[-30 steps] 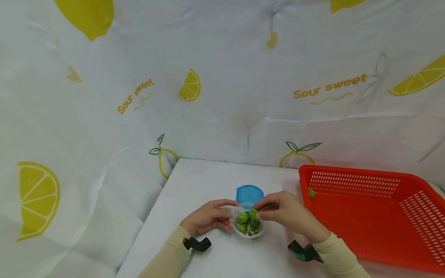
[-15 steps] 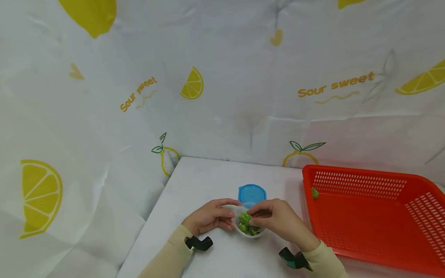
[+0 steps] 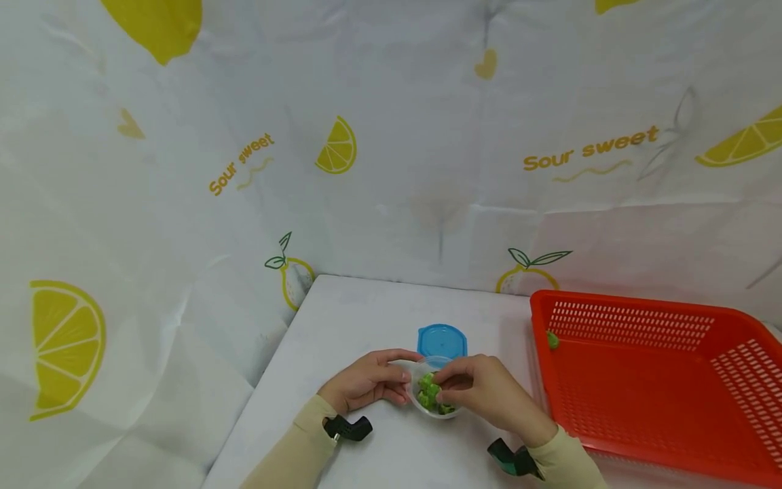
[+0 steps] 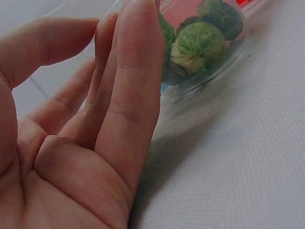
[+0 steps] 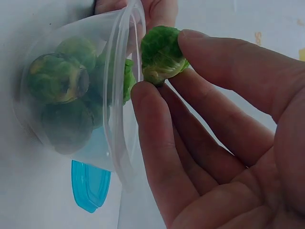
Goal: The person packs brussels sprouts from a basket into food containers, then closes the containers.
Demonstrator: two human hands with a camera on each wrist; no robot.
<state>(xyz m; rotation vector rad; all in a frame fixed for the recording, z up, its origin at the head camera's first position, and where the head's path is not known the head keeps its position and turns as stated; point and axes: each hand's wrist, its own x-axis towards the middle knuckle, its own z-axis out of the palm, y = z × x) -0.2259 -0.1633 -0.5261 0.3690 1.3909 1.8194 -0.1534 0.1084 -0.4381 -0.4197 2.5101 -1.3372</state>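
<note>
A clear plastic tub (image 3: 414,372) with several Brussels sprouts inside stands on the white table. My left hand (image 3: 370,382) holds it at its left side, thumb at the rim. In the left wrist view, sprouts (image 4: 199,46) show through the wall beyond the fingers. My right hand (image 3: 492,395) is over the tub's right side. Its thumb and fingers pinch a single Brussels sprout (image 5: 161,53), right at the tub's open mouth in the right wrist view. More sprouts (image 5: 59,78) lie behind the cloudy wall.
A blue lid (image 3: 441,339) lies on the table just behind the tub. To the right stands a large red plastic basket (image 3: 641,387), one green sprout (image 3: 552,339) in its back left corner. A white sheet with lemon prints (image 3: 391,224) hangs behind the table.
My right hand has come left and slightly down over the tub, and now covers part of the sprouts. The left hand keeps its hold on the tub's side.
</note>
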